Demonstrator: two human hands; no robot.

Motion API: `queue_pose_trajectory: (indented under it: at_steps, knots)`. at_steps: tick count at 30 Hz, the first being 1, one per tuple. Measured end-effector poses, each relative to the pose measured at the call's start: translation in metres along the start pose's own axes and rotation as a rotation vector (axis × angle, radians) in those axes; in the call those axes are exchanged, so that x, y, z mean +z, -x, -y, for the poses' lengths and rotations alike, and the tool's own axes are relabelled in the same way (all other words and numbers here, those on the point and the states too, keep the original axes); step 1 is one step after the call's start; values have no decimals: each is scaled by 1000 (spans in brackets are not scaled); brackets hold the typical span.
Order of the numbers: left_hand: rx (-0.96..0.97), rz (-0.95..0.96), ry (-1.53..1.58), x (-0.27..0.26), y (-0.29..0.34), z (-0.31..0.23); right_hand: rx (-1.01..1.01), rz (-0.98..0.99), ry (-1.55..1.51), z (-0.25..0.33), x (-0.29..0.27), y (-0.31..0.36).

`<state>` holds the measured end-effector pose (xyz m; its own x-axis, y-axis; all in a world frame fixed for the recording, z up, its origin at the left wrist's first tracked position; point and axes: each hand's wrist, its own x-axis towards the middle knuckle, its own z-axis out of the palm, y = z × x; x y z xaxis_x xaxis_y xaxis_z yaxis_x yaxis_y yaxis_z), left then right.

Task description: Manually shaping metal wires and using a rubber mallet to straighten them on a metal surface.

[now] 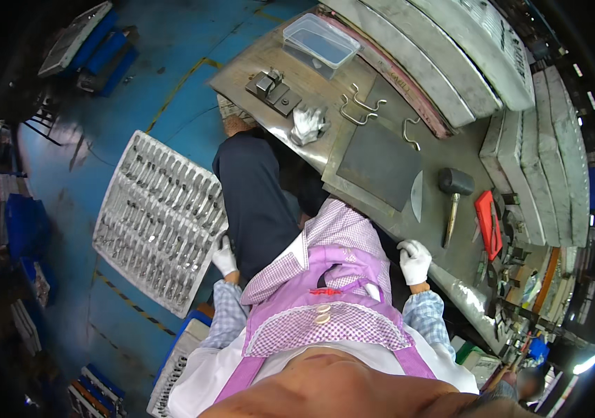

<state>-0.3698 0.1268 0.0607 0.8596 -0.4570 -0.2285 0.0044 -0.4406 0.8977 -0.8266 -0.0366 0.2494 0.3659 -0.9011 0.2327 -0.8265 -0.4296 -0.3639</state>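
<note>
My left hand (224, 259), in a white glove, is at the right edge of a pale tray (118, 240). Its fingers are closed at that edge, partly hidden. Rows of small metal parts (161, 202) fill the tray. My right hand (415, 263), also gloved in white, is by the near edge of the metal workbench (443, 275). Its fingers are curled in, with nothing visible in them. On the bench beyond it lie a black-headed mallet (455, 182) and a red-handled tool (489, 224). A dark flat sheet (379, 166) lies to their left.
Toward the bench's far end are a clear plastic box (320, 43), a small metal fixture (273, 92), a crumpled white glove (308, 125) and bent metal rods (361, 104). Stacked trays (443, 63) line its back. More trays (180, 359) stand behind my left arm.
</note>
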Motion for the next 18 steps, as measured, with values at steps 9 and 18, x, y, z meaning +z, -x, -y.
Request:
queue_pose_trajectory:
  at_steps: [9,18]
  knots:
    - [-244,-133,-70,-27,27,19,70,-279,-64,-36,38,-7]
    - [16,-185,32,-34,41,81,61,-361,-53,-36,43,-7]
